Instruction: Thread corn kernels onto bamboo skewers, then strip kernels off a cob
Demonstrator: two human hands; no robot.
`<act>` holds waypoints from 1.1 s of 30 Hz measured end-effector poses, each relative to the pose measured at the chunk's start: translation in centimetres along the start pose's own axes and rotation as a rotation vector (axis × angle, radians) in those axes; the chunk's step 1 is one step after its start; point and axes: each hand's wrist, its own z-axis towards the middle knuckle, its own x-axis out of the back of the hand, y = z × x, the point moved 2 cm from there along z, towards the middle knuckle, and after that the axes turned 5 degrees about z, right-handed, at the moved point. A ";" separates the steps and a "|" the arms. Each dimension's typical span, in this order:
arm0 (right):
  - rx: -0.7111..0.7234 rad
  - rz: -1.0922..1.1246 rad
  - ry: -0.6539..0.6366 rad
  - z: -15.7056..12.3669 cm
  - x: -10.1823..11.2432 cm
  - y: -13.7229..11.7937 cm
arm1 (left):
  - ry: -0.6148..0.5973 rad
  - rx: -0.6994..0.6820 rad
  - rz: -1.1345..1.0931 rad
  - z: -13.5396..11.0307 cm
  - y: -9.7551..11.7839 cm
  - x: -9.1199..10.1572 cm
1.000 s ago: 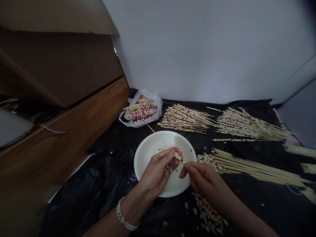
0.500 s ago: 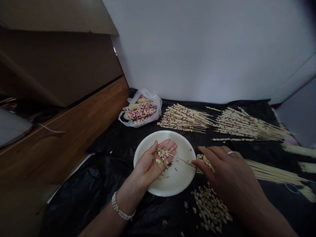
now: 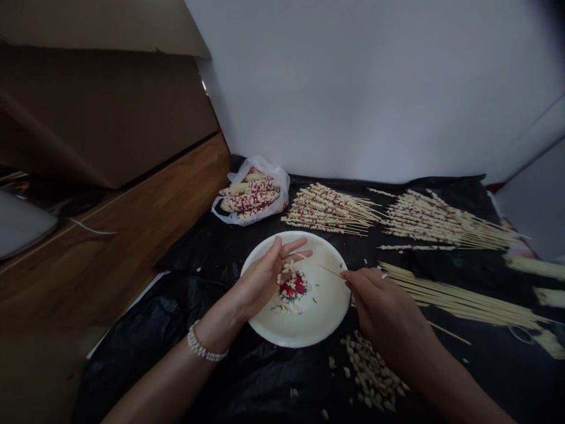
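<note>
Slim wooden skewer (image 3: pixel 331 271) in right fingers (image 3: pixel 354 277), round bowl (image 3: pixel 324 318)

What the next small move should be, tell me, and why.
Probably tip the left hand further over the white bowl: pale kernels show at its open palm, and the bowl lies beneath. The right hand could wait, pinching its thin stick.

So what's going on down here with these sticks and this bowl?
A person's left hand is open and tilted over the white bowl, with pale kernels at its palm. The right hand pinches a thin stick that points over the bowl. Behind lie two bundles of threaded skewers, beside cobs in a plastic bag. Bare sticks and a pile of loose pieces lie on the right.
</note>
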 end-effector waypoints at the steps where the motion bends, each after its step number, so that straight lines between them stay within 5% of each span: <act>1: -0.012 0.016 -0.003 0.0 -0.2 0.1 | -0.018 -0.021 0.084 0.0 0.0 0.5; 6: -0.042 0.063 -0.038 0.2 -1.2 0.3 | -0.046 -0.114 0.412 0.1 -0.1 2.0; 10: -0.065 0.085 -0.074 0.3 -1.6 0.6 | 0.049 -0.231 0.682 1.3 0.9 3.0; 16: -0.056 0.104 -0.092 0.5 -2.1 1.1 | 0.092 -0.373 0.786 3.9 0.6 4.8; 20: -0.058 0.127 -0.074 0.6 -2.0 1.2 | -0.095 -0.365 0.932 3.2 0.2 4.5; 23: -0.078 0.151 -0.103 0.6 -2.0 1.2 | -0.431 -0.057 0.960 2.4 0.0 4.1; 24: -0.080 0.156 -0.109 0.6 -2.0 1.2 | -0.409 -0.059 0.963 2.6 0.1 4.0; 28: -0.067 0.153 -0.096 0.6 -2.1 1.2 | -0.025 -0.415 1.081 4.6 0.2 3.9; 33: -0.028 0.152 -0.069 0.7 -2.2 1.3 | -0.191 -0.421 1.106 5.1 -1.0 1.9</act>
